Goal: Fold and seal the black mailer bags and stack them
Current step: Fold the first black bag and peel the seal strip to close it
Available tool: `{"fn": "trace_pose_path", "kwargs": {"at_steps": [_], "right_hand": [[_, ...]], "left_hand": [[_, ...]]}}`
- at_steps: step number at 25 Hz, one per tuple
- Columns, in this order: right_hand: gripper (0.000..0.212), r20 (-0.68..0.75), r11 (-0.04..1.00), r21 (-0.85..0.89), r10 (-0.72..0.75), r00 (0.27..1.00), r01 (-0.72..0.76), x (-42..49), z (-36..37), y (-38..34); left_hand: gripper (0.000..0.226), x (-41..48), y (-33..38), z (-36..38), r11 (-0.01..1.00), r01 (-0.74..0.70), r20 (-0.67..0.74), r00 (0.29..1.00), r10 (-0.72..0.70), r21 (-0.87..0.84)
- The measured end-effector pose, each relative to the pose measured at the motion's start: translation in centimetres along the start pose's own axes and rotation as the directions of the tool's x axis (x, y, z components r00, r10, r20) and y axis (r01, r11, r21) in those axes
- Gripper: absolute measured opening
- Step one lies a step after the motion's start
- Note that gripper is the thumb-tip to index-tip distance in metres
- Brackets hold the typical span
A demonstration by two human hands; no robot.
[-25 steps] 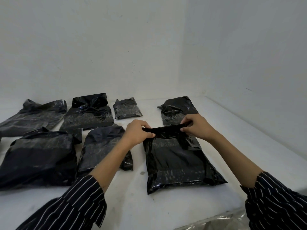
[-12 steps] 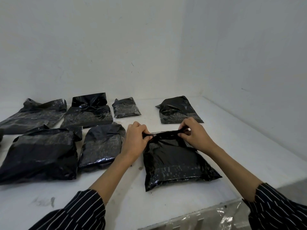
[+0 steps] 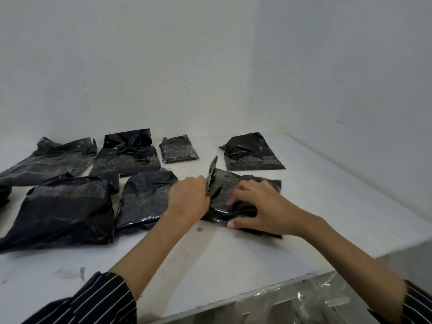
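Nearest, crinkled clear film (image 3: 304,298) hangs below the edge of the white counter (image 3: 210,265). Just ahead on it lies the mailer bag (image 3: 236,183) I'm folding. My right hand (image 3: 261,209) presses it, fingers spread on top and thumb at its near edge. My left hand (image 3: 189,197) has its fingers curled round the left edge, which sticks up as a thin strip. The plastic is slick, glossy and creased over soft filling, so I judge the fold may spring open or seal crooked if my press slips. Beyond, the other bags (image 3: 145,197) lie singly, lumpy and wrinkled, none stacked
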State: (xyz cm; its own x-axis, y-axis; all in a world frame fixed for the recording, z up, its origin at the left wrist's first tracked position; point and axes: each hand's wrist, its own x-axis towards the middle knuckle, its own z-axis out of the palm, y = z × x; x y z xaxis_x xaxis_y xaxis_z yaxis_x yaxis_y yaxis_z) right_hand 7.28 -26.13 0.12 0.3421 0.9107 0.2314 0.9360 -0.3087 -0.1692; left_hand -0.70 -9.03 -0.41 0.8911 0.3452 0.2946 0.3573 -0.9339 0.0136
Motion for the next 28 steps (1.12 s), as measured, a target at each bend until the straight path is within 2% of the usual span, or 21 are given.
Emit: {"fn": "trace_pose_path", "kwargs": {"at_steps": [2, 4, 5, 6, 7, 9, 10, 11, 13, 15, 17, 19, 20, 25, 28], "right_hand": [[0.036, 0.072, 0.991, -0.134, -0.012, 0.997, 0.022, -0.6, 0.3, -0.1], [0.032, 0.083, 0.987, -0.163, 0.0, 0.997, 0.014, -1.2, 0.2, 0.7], [0.035, 0.085, 0.989, -0.145, 0.026, 0.996, -0.014, -1.5, 0.0, 1.2], [0.038, 0.089, 0.991, -0.126, 0.066, 0.994, -0.055, -1.9, -0.2, 1.8], [0.038, 0.09, 0.989, -0.11, 0.104, 0.99, -0.094, -2.1, -0.4, 2.3], [0.029, 0.051, 0.986, -0.078, 0.154, 0.987, -0.149, -2.6, -0.5, 2.7], [0.023, 0.001, 0.988, -0.035, 0.15, 0.989, -0.15, -2.8, -0.5, 2.4], [0.029, -0.048, 0.988, 0.022, 0.153, 0.987, -0.152, -2.9, -0.4, 1.5], [0.057, -0.102, 0.985, 0.075, 0.164, 0.981, -0.156, -2.8, 0.3, -1.3], [0.07, -0.162, 0.984, -0.022, 0.171, 0.972, -0.177, -2.3, 1.9, -3.6], [0.056, -0.224, 0.975, -0.026, 0.212, 0.951, -0.223, -1.5, 3.4, -4.4], [0.026, -0.227, 0.959, 0.14, 0.273, 0.935, -0.246, -1.2, 3.5, -3.5], [0.017, -0.198, 0.947, 0.219, 0.28, 0.939, -0.236, -1.3, 3.2, -2.6], [0.01, -0.05, 0.842, 0.485, 0.295, 0.954, -0.235, -4.0, 0.4, 2.3], [0.007, -0.012, 0.711, 0.643, 0.381, 0.924, -0.285, -5.7, -0.3, 3.8]], "left_hand": [[0.032, -0.8, 0.4, -0.7, 0.951, 0.061, 0.169, 0.986, -0.01, -0.304], [0.034, -1.3, 0.5, -1.3, 0.79, 0.139, 0.294, 0.954, 0.054, -0.598], [0.027, -1.3, 0.4, -1.4, 0.731, 0.152, 0.289, 0.955, 0.064, -0.666], [0.016, -1.2, 0.1, -1.4, 0.734, 0.138, 0.242, 0.97, 0.037, -0.665], [0.021, -0.8, -0.4, -1.3, 0.801, 0.093, 0.155, 0.988, 0.0, -0.592], [0.058, 0.2, -1.5, -0.7, 0.921, 0.003, 0.023, 1.0, 0.007, -0.39], [0.07, 1.0, -2.1, -0.5, 0.942, -0.03, 0.023, 0.999, 0.039, -0.333], [0.076, 1.7, -2.6, -0.4, 0.951, -0.066, 0.059, 0.994, 0.088, -0.302], [0.067, 2.9, -3.1, 0.0, 0.952, -0.151, 0.167, 0.966, 0.199, -0.265], [0.042, 3.5, -2.8, 0.4, 0.944, -0.215, 0.222, 0.936, 0.272, -0.25], [0.022, 3.5, -2.5, 0.3, 0.932, -0.251, 0.179, 0.936, 0.303, -0.262], [0.019, 3.2, -2.5, 0.0, 0.92, -0.285, 0.13, 0.936, 0.328, -0.27], [0.021, 3.1, -2.7, -0.1, 0.911, -0.297, 0.122, 0.932, 0.342, -0.287], [0.019, 2.2, -3.6, 0.0, 0.856, -0.327, 0.117, 0.909, 0.401, -0.4], [0.013, 0.9, -3.0, 0.3, 0.77, -0.271, 0.071, 0.923, 0.378, -0.578]]}}
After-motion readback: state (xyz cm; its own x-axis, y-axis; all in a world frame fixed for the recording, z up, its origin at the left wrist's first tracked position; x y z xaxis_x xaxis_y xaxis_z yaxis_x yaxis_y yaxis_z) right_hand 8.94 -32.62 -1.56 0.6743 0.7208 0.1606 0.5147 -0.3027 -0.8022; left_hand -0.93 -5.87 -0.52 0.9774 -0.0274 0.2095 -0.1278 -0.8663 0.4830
